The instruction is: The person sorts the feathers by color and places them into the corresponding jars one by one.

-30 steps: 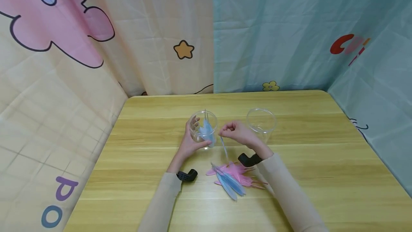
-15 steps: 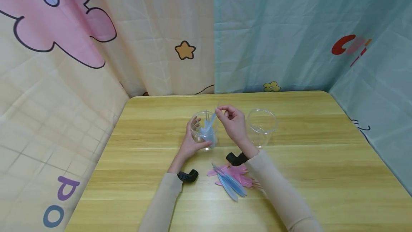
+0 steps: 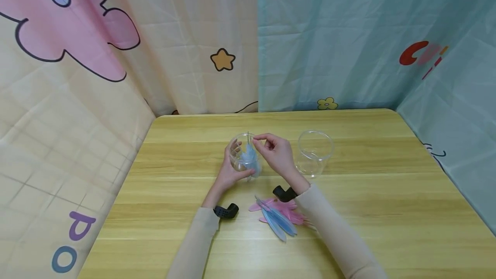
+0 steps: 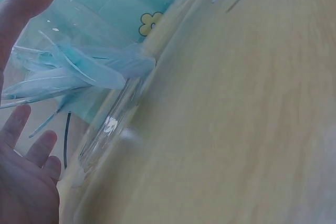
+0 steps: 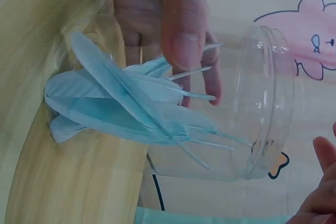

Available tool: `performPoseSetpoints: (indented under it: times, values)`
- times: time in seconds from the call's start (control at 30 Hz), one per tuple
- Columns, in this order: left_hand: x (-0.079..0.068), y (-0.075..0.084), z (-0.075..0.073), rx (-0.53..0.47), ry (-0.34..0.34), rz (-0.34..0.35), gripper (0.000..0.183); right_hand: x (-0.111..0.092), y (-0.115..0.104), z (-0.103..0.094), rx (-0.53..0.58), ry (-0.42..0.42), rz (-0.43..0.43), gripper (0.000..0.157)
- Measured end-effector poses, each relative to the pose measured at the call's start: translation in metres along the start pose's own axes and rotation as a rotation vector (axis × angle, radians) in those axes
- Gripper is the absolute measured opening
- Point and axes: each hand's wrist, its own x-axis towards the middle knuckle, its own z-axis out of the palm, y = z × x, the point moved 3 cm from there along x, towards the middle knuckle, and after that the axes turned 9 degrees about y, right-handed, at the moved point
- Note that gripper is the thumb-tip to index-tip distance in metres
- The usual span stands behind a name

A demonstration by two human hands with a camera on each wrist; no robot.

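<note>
My left hand (image 3: 227, 171) grips a clear plastic cup (image 5: 236, 156), thumb on the near side and fingers behind it. Several light blue feathers (image 5: 110, 98) stand inside, quills up toward the rim. Next to that rim, on the right, is my right hand (image 3: 279, 155), its thumb and index fingertip close together. The right wrist view shows this hand's fingertips (image 5: 324, 150) outside the rim, with no feather visible between them. More blue feathers (image 3: 276, 224) lie on the table in front, overlapping pink feathers (image 3: 267, 204).
A second clear cup (image 3: 315, 159) stands on the wooden table (image 3: 368, 175) right of my right hand, with nothing visible in it. My right forearm passes over the quill ends of the pink feathers. Printed curtains (image 3: 186, 33) enclose the table's back and sides.
My right hand brought a blue feather up from the pile to the held cup and let it go inside. The left hand kept its grip on the cup.
</note>
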Motion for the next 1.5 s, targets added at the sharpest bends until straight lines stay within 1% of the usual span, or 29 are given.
performPoseSetpoints:
  times: [0.07, 0.1, 0.17, 0.23, 0.3, 0.37, 0.4, 0.43, 0.5, 0.53, 0.57, 0.7, 0.77, 0.83, 0.87, 0.9, 1.1, 1.13, 1.2, 1.37, 1.5]
  values:
    - [0.0, 0.001, 0.0, 0.0, -0.001, -0.009, 0.11, -0.001, -0.002, -0.004, 0.031, -0.025, 0.031, 0.015]
    - [-0.001, 0.002, 0.0, -0.003, -0.004, -0.011, 0.11, -0.002, -0.003, -0.006, 0.047, -0.053, 0.045, 0.016]
    - [-0.002, 0.008, 0.0, -0.012, -0.011, -0.012, 0.11, -0.003, -0.005, -0.009, 0.062, -0.147, 0.08, 0.019]
    - [-0.003, 0.016, 0.0, -0.025, -0.02, -0.004, 0.108, -0.006, -0.005, -0.012, 0.017, -0.297, 0.094, 0.02]
    - [-0.005, 0.026, -0.001, -0.028, -0.029, 0.011, 0.106, -0.01, -0.005, -0.014, -0.065, -0.494, 0.09, 0.021]
    - [-0.006, 0.035, -0.001, -0.016, -0.033, 0.024, 0.105, -0.017, -0.004, -0.015, -0.168, -0.69, 0.064, 0.021]
    - [-0.007, 0.037, -0.001, -0.01, -0.033, 0.03, 0.105, -0.021, -0.003, -0.015, -0.207, -0.772, 0.042, 0.022]
    - [-0.007, 0.038, -0.002, -0.004, -0.034, 0.036, 0.105, -0.025, -0.002, -0.015, -0.242, -0.841, 0.033, 0.022]
    - [-0.007, 0.038, -0.002, 0.002, -0.035, 0.038, 0.106, -0.034, 0.001, -0.014, -0.32, -0.93, 0.019, 0.022]
    - [-0.007, 0.037, -0.002, 0.002, -0.036, 0.036, 0.106, -0.038, 0.003, -0.013, -0.369, -0.95, 0.007, 0.023]
    - [-0.007, 0.034, -0.002, -0.001, -0.034, 0.033, 0.107, -0.042, 0.004, -0.012, -0.415, -0.957, -0.001, 0.023]
    - [-0.003, 0.014, -0.001, 0.0, -0.021, 0.013, 0.11, -0.055, 0.01, -0.007, -0.601, -0.927, -0.007, 0.027]
    - [-0.002, 0.004, -0.001, 0.0, -0.011, 0.012, 0.111, -0.06, 0.012, -0.005, -0.65, -0.901, -0.003, 0.031]
    - [-0.001, 0.001, 0.0, -0.006, -0.003, 0.017, 0.11, -0.063, 0.014, -0.004, -0.676, -0.883, 0.001, 0.034]
    - [-0.001, 0.0, 0.0, -0.01, -0.001, 0.022, 0.11, -0.064, 0.014, -0.003, -0.682, -0.876, 0.003, 0.035]
    - [-0.002, 0.004, -0.001, -0.016, -0.002, 0.026, 0.11, -0.065, 0.014, -0.002, -0.692, -0.871, 0.001, 0.035]
    - [-0.001, 0.004, -0.001, -0.009, -0.004, 0.026, 0.109, -0.069, 0.015, 0.002, -0.733, -0.857, 0.013, 0.033]
    - [0.0, -0.001, 0.0, 0.001, 0.0, 0.026, 0.109, -0.069, 0.016, 0.002, -0.735, -0.856, 0.014, 0.033]
    - [0.0, -0.001, 0.0, 0.003, -0.002, 0.032, 0.11, -0.07, 0.019, 0.004, -0.742, -0.853, 0.013, 0.032]
    - [0.001, -0.001, 0.0, 0.01, -0.003, 0.037, 0.11, -0.072, 0.024, 0.006, -0.715, -0.863, 0.036, 0.029]
    - [0.001, -0.001, 0.0, 0.012, -0.006, 0.044, 0.11, -0.072, 0.027, 0.006, -0.656, -0.885, 0.062, 0.028]
